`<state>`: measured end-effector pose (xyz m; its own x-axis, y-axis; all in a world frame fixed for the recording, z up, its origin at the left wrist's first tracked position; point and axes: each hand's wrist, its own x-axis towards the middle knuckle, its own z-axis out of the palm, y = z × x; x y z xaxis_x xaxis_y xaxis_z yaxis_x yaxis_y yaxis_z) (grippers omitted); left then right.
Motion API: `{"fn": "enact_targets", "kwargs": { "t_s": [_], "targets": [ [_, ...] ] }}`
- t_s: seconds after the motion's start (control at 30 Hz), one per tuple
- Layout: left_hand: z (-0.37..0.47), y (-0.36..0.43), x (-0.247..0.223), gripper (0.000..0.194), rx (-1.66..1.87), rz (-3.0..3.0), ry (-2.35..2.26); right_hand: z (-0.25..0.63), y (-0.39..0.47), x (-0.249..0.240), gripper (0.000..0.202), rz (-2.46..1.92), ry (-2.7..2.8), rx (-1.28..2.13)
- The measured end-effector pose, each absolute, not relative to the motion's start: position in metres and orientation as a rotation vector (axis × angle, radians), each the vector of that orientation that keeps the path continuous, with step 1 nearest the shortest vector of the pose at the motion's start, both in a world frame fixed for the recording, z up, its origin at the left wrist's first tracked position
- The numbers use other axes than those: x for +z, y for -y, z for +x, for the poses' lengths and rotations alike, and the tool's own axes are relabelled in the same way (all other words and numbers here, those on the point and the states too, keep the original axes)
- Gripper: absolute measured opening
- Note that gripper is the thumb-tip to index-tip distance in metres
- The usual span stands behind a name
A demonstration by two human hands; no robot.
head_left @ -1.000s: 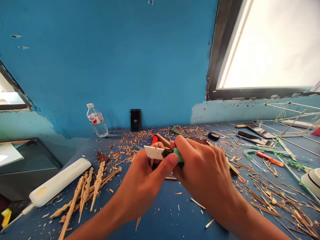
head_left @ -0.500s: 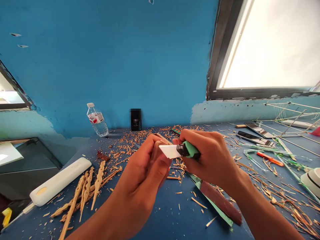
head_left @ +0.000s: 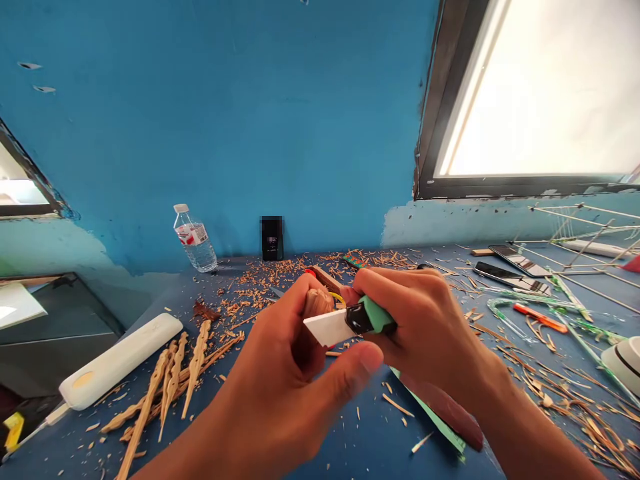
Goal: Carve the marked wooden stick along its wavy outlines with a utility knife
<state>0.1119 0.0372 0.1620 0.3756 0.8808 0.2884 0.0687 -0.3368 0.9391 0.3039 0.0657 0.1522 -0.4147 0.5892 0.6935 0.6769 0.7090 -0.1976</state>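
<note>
In the head view, my right hand (head_left: 415,313) grips a utility knife (head_left: 377,315) with a green handle and black collar. Its broad, bright blade (head_left: 324,328) points left, across the fingers of my left hand (head_left: 280,373). Those fingers are curled around a small brown wooden piece (head_left: 318,302); only its rounded end shows beside the blade. My left thumb is stretched out to the right, below the knife. Under my right wrist, a knife with a brown handle (head_left: 440,407) and a green sheath-like strip (head_left: 425,413) lie on the blue table (head_left: 350,433).
Carved wooden sticks (head_left: 173,373) lie at the left beside a white power strip (head_left: 123,360). A water bottle (head_left: 195,240) and a black phone (head_left: 272,239) stand by the wall. Shavings, an orange cutter (head_left: 540,318), phones (head_left: 513,278) and a thin stick frame (head_left: 590,233) are at the right.
My left thumb has lifted off the wooden piece and stretched right. The utility knife has shifted slightly left and down, its blade now lower in front of my left fingers.
</note>
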Motion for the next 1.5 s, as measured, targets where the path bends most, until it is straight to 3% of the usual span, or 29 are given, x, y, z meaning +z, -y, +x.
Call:
{"fn": "enact_targets", "kwargs": {
  "t_s": [0.4,0.6,0.93,1.2,1.5],
  "targets": [
    [0.117,-0.046,0.148,0.038,1.189,1.857,-1.126,0.284,-0.065,0.144,0.013,-1.198,2.046,-0.287],
    [0.129,-0.046,0.138,0.046,1.200,1.771,-1.105,0.283,-0.085,0.140,0.011,-1.558,1.753,-0.432],
    [0.098,-0.043,0.161,0.041,0.677,1.179,-0.374,0.309,-0.075,0.164,0.039,-1.247,1.850,-0.010],
    [0.095,-0.045,0.160,0.038,0.539,1.024,-0.285,0.299,-0.051,0.166,0.014,-1.129,2.054,-0.019],
    [0.093,-0.046,0.163,0.023,0.701,1.138,-0.478,0.300,-0.052,0.162,0.017,-1.142,2.041,-0.091]
  ]
}}
